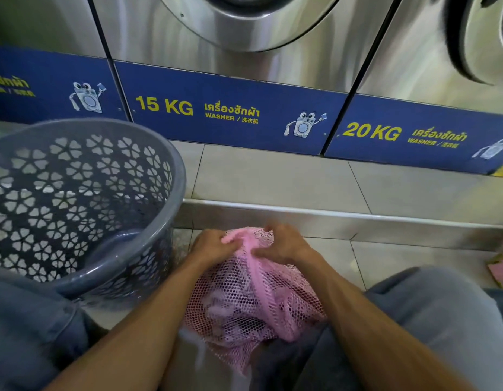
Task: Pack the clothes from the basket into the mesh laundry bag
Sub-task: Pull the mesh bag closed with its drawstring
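While both forearms reach forward from the bottom of the frame between the person's grey-trousered knees, the two hands meet at the far end of the pink mesh laundry bag (253,300). Left hand (213,245): knuckles up, fingers curled, pinching the bunched pink rim of the bag from the left. Right hand (284,244): knuckles up, fingers and thumb curled round the same gathered rim from the right. Hands nearly touching, with the pink band of the opening squeezed between them.

Bag lies on the lap and floor between the knees; long axis runs near to far, gathered mouth pointing away from the person toward the washers, rounded body nearest the person. Through the mesh, pale pink and dark bunched clothes (233,314) show; individual items cannot be told apart.

Left of the bag, just beside the left forearm: round grey plastic laundry basket with flower-shaped cutouts (149,249), upright, mouth tilted toward the camera. Visible interior shows only its own walls; bottom is out of view.

Beyond the hands: raised step with metal edging (329,218), then pale floor tiles. Farthest: steel front-loading washers on blue base panels, marked "15 KG" (164,105) and "20 KG" (371,131).
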A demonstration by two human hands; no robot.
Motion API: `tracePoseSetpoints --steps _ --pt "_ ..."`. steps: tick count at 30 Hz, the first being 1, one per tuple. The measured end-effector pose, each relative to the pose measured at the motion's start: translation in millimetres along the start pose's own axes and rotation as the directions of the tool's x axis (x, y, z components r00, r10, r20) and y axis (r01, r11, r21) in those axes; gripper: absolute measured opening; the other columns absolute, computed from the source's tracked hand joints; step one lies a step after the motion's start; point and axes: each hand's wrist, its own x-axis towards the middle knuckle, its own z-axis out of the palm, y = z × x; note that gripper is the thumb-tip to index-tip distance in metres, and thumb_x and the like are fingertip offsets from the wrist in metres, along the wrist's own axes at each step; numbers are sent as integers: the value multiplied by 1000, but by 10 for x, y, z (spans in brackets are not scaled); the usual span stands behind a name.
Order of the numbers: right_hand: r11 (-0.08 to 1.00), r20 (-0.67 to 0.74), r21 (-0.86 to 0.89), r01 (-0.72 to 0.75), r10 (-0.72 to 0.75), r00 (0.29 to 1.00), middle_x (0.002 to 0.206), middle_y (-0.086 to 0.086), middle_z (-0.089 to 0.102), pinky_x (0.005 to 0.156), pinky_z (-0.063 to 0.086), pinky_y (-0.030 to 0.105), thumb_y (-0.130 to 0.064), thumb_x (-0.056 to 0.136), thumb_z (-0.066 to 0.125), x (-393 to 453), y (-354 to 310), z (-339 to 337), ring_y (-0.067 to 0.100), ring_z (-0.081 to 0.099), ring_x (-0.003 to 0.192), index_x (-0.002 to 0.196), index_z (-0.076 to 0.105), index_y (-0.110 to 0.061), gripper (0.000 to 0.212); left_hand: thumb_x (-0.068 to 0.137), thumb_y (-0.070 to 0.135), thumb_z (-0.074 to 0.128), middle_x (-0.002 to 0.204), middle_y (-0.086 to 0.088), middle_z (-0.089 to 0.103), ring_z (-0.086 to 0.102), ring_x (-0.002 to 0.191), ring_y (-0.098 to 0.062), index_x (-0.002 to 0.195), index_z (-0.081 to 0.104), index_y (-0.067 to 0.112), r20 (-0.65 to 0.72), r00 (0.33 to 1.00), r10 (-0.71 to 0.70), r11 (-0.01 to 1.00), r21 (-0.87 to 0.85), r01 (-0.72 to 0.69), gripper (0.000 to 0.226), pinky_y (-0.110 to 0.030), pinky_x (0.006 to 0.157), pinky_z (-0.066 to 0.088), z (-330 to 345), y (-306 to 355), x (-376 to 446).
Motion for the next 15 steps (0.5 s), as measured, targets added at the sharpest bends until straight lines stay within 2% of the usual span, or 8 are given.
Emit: tracePoseSetpoints --steps 2,4,5,8,11,12,13,15 --pt "989 154 -116 -92 110 982 167 19 17 118 30 60 -75 55 82 8 162 100 44 20 152 161 13 -33 133 88 45 66 106 -11 75 66 87 -21 113 75 13 -101 988 -121 989 -94 111 42 -26 76 48 11 -75 2" --pt "968 261 -177 -179 221 940 169 18 -18 117 18 72 -78 43 84 -32 362 246 52 -5 153 157 -16 -45 156 88 45 62 112 -14 73 67 96 -28 117 72 9 -147 955 -256 954 -195 226 48 -28 81 49 7 -150 40" --pt "957 287 -194 -215 265 921 166 17 -27 117 15 74 -79 39 84 -73 444 326 54 -9 152 154 -23 -47 160 85 47 61 115 -14 71 67 100 -30 119 70 9 -151 936 -318 928 -252 275 52 -30 84 51 5 -183 56" --pt "931 225 -130 -341 363 904 163 22 -33 117 20 71 -73 43 88 -136 640 522 59 1 150 150 -30 -47 161 85 40 60 118 -15 68 64 101 -31 123 63 9 -127 893 -431 852 -385 356 49 -40 88 55 46 -273 110" --pt "885 171 31 -464 453 875 161 29 -32 121 24 61 -69 54 87 -132 707 543 57 11 150 149 -33 -46 155 90 29 61 110 -12 65 58 78 -18 132 54 7 -98 883 -459 828 -408 385 47 -30 67 48 124 -265 58" --pt "869 179 72 -489 471 864 161 30 -30 121 23 59 -71 53 86 -90 735 570 56 12 150 149 -33 -46 156 91 27 60 118 -13 62 55 75 -15 140 47 10 -76 879 -471 817 -414 402 54 -28 62 45 160 -261 35" --pt "855 191 100 -510 486 853 162 30 -26 121 23 58 -75 46 86 -65 742 583 55 13 151 147 -36 -47 160 92 28 61 133 -15 55 55 82 -16 148 36 13 -64 879 -473 817 -404 411 63 -29 60 46 203 -272 30" --pt "857 215 89 -508 481 850 166 31 -5 122 25 57 -85 27 81 -19 761 649 53 21 149 142 -42 -46 173 90 37 62 150 -14 41 56 112 -29 154 20 21 -44 887 -460 843 -337 420 78 -43 83 54 251 -275 27"
